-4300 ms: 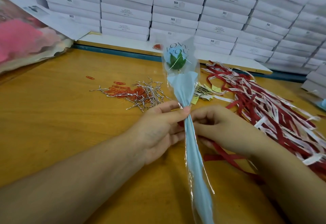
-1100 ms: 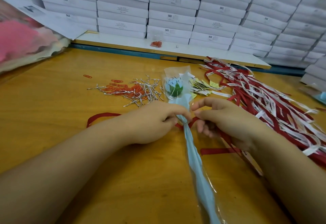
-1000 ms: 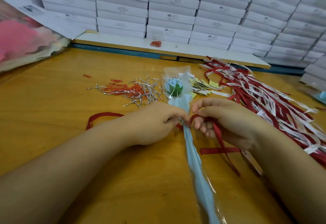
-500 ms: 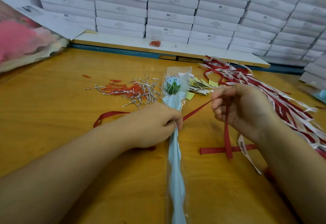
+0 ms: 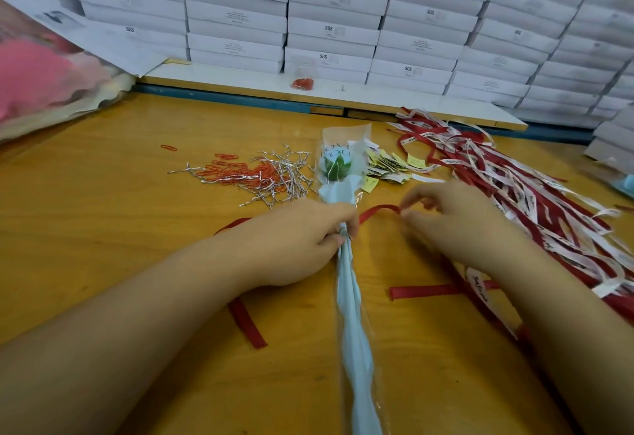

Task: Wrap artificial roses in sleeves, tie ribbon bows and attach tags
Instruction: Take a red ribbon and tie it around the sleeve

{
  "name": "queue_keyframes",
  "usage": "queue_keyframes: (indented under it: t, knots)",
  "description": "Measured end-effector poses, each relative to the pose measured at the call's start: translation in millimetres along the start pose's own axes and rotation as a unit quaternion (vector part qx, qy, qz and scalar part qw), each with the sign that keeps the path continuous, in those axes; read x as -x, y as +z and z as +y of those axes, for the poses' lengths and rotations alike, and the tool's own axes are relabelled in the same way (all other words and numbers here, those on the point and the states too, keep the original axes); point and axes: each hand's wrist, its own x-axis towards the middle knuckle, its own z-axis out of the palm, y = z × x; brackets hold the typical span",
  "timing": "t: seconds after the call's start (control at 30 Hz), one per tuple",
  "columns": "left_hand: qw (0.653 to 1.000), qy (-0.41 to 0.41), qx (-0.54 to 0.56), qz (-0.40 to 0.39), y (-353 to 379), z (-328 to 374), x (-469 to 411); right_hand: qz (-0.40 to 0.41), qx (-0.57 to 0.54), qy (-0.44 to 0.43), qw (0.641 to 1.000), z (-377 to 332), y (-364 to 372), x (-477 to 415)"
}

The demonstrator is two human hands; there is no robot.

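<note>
A wrapped rose [image 5: 338, 167] lies on the wooden table [image 5: 103, 229], its head pointing away from me, in a clear sleeve with pale blue paper [image 5: 353, 331] around the stem. My left hand [image 5: 295, 242] grips the sleeve at the neck just below the flower. A red ribbon [image 5: 377, 211] runs from that neck to the right, and my right hand [image 5: 456, 222] pinches it between thumb and fingertip. The ribbon's other ends lie on the table at left [image 5: 247, 325] and at right [image 5: 425, 292].
A pile of red and white ribbons [image 5: 535, 201] covers the table's right side. Small yellow and white tags [image 5: 387, 165] lie beside the rose head. Silver twist ties and red paper clips [image 5: 254, 174] lie left of it. Stacked white boxes [image 5: 329, 23] line the back.
My right hand has come down and leftward with the ribbon, which now arches in a low loop from the neck. The left hand keeps its hold on the sleeve.
</note>
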Motion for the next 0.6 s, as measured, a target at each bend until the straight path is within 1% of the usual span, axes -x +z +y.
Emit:
queue_keyframes:
  t: [0.07,0.1,0.17,0.23,0.4,0.53,0.6]
  knots:
    - [1.000,-0.003,0.012,0.009,0,-2,1,0.044,-0.017,-0.059,0.997,-8,5,-2]
    - [1.000,-0.003,0.014,0.010,0,-2,1,0.039,-0.015,-0.088,0.995,-12,8,-2]
    - [1.000,-0.002,0.014,0.012,0,-1,1,-0.015,0.035,-0.126,0.991,-18,17,-2]
    - [1.000,0.001,0.017,0.016,0,0,0,-0.059,0.074,-0.130,0.987,-21,26,-4]
    - [1.000,-0.013,0.025,0.011,-1,1,1,-0.038,0.037,-0.134,0.990,-22,29,-6]
    - [0.998,-0.038,0.019,0.037,1,-1,0,-0.047,0.045,-0.155,0.986,-17,26,-7]
    - [0.997,-0.055,0.007,0.056,1,-6,-2,-0.043,-0.003,-0.168,0.985,-17,24,-8]
